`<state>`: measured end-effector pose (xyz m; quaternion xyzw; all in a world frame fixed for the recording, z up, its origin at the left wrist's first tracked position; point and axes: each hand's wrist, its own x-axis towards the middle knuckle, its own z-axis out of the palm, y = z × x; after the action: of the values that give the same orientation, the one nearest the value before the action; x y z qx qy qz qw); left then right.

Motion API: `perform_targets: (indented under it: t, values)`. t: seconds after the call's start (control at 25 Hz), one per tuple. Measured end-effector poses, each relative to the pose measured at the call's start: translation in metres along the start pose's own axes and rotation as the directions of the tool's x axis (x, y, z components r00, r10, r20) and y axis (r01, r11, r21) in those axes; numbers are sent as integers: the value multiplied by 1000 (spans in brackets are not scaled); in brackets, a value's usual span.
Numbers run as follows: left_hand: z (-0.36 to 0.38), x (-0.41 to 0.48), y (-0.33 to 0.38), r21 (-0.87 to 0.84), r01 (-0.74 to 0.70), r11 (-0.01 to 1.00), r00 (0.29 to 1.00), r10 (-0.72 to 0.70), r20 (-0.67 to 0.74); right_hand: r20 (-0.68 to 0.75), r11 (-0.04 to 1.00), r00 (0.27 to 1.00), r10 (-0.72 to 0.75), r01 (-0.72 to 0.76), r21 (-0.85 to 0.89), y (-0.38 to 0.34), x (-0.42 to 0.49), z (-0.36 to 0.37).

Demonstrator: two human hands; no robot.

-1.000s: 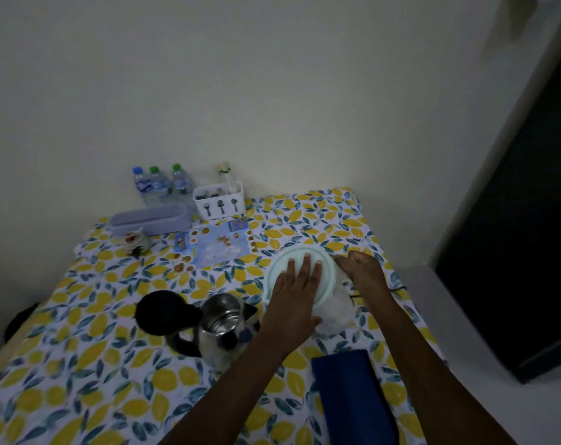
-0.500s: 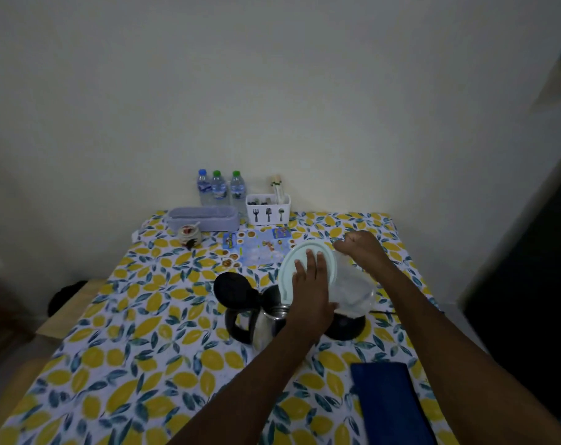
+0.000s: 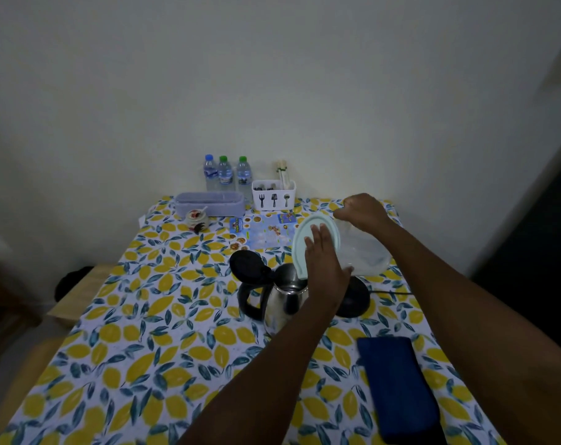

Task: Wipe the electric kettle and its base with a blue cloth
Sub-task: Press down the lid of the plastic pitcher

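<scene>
The steel kettle (image 3: 284,295) stands open on the lemon-print tablecloth (image 3: 163,316). Just above it a clear container (image 3: 366,255) is tipped toward its mouth. The left hand (image 3: 324,261) presses flat on the container's pale lid (image 3: 303,239), and the right hand (image 3: 364,211) grips its far rim. The black base (image 3: 354,298) sits just right of the kettle, with the folded blue cloth (image 3: 398,387) nearer and to the right. 3 bottles (image 3: 224,175) stand far behind.

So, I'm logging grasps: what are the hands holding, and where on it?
A clear container, tipped over the kettle: the right hand grips its far end, the left hand presses flat on its lid.
</scene>
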<state>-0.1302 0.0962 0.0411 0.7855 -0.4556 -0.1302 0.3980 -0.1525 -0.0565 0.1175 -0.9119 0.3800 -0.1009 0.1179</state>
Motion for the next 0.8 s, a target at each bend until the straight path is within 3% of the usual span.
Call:
perform_targets:
  t: [0.44,0.8]
  values:
    - [5,5,5,-88,67,994,997,-71,-39,16,999,1000,14,-13,-47,-7,9,-5]
    - [0,8,7,-104,49,993,996,-56,-63,4,998,999,38,-39,39,-11,9,-12]
